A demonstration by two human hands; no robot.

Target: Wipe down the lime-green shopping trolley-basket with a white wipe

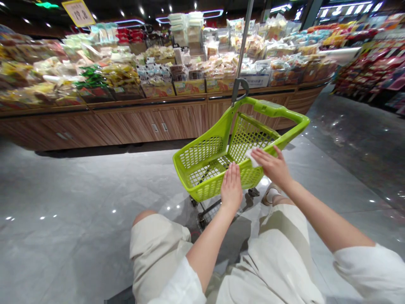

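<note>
A bright green plastic shopping cart (pixel 202 192) with perforated sides stands in front of me on dark casters. My left hand (pixel 232 188) lies against the near side of its basket, fingers stretched out and fingertips at the rim. Farther right along the same rim, my right hand (pixel 272 166) presses a small white wipe (pixel 251 157) to the green plastic; most of the wipe shows beyond the fingertips. A grey hooked holder (pixel 241 89) with a metal pole (pixel 245 40) rises from the cart's far side. The basket's inside shows no goods.
A long wood-panelled display counter (pixel 152 122) stacked with packaged food runs behind the cart. A yellow-edged price sign (pixel 78 12) hangs at upper left. More goods fill a rack (pixel 373 67) at far right. Glossy grey floor tiles (pixel 79 194) spread on both sides of my knees.
</note>
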